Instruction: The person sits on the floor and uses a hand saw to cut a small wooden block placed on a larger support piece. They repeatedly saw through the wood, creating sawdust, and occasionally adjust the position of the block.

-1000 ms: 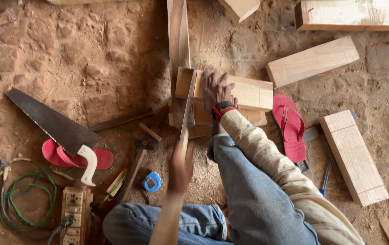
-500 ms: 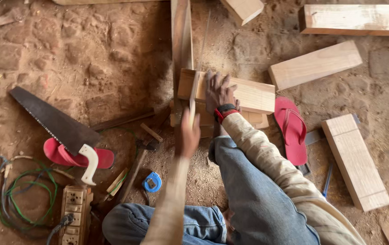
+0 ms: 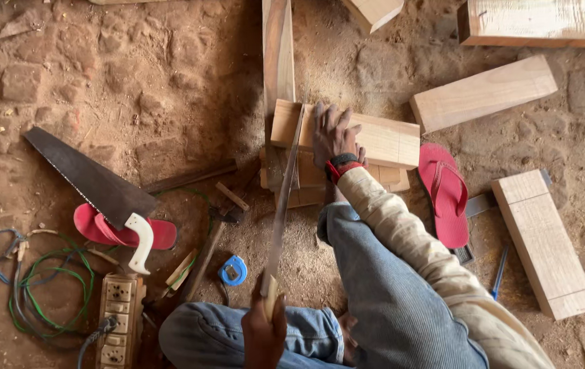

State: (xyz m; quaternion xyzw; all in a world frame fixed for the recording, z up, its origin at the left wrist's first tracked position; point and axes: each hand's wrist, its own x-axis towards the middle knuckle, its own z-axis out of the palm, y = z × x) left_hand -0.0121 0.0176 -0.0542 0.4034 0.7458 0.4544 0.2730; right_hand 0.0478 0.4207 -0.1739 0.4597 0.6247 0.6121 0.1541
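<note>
Left hand [image 3: 265, 328] drew the saw [image 3: 282, 198] back; its blade tip stays hidden behind the block [image 3: 381, 140].

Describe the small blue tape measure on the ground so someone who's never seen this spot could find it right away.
Start at the big dark-bladed handsaw lying across a red sandal on the dirt at left. Move right past the wooden-handled hammer to the small round blue tape measure, just left of the thin saw blade being used. It is the only blue, round thing among brown wood scraps.

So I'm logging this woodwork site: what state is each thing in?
Left hand: gripping thin saw, blade on pale wood block.
Right hand: flat on that block.
Black handsaw: lying across red sandal.
Blue tape measure: on ground.
</note>
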